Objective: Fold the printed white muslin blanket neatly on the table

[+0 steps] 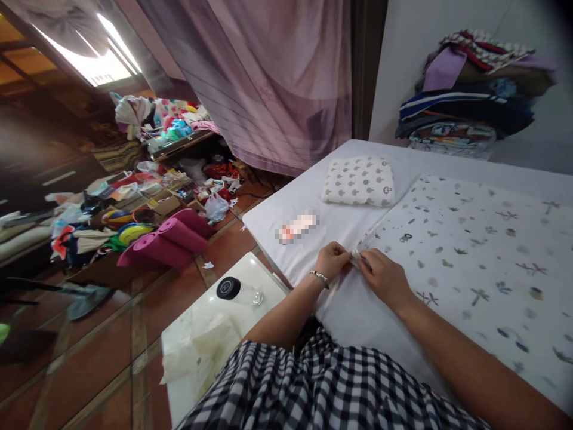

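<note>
A white cloth printed with palm trees and leaves (pixel 470 239) lies spread over the right of the white-covered bed (pixel 286 206). At the cloth's left edge, my left hand (pixel 332 261) pinches a bit of its border. Close against it, my right hand (pixel 382 276) has thumb and fingers closed on the same border. The fingertips of both hands nearly meet, and the exact fold between them is partly hidden. Beyond the hands rests a folded white cloth with grey prints (pixel 358 181). Left of it lies a small blurred-out item (pixel 298 227).
A white side table (pixel 201 316) at lower left bears a black-lidded clear bottle (pixel 229 288) and crumpled pale paper (pixel 203 346). Pink rolled mats (pixel 168 242) and clutter cover the tiled floor at left. Folded clothes (pixel 470 101) are stacked at the bed's far right. A curtain (pixel 282 77) hangs behind.
</note>
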{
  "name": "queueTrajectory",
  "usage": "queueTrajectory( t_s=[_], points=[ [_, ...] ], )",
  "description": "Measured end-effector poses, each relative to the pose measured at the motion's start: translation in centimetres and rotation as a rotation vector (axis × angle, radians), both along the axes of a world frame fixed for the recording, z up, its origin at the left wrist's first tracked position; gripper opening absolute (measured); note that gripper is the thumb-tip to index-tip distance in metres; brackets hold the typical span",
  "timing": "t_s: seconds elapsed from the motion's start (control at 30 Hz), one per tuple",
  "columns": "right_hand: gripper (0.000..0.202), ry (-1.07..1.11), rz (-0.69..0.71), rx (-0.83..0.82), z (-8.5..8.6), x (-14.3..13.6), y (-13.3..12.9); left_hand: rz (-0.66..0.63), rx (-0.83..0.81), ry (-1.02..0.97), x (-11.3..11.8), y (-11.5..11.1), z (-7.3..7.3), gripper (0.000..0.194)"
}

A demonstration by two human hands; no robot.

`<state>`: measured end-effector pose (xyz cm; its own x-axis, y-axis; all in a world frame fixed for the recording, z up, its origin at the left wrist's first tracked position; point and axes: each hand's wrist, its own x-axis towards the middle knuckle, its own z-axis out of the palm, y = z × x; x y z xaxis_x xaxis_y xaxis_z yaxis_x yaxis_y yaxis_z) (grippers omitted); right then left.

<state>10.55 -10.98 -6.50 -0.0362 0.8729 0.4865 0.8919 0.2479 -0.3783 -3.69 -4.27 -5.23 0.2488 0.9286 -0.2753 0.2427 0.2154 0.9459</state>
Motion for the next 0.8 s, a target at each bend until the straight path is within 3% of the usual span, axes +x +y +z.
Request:
queueTrajectory(
  t_s=[0.27,0.5,0.8],
  points=[
    [0.027,-0.083,-0.016,-0.008,-0.1,-0.4,0.2,0.006,-0.032,-0.263,0.3,-0.8,0.0,0.021],
    [0.026,-0.126,0.015,-0.015,-0.2,-0.6,0.1,-0.068,0.189,-0.121,-0.2,-1.3,-0.9,0.038],
    [0.019,0.035,0.039,-0.095,0.0,-0.5,-0.1,-0.079,0.23,-0.091,0.0,-1.1,-1.7,0.038]
  ],
)
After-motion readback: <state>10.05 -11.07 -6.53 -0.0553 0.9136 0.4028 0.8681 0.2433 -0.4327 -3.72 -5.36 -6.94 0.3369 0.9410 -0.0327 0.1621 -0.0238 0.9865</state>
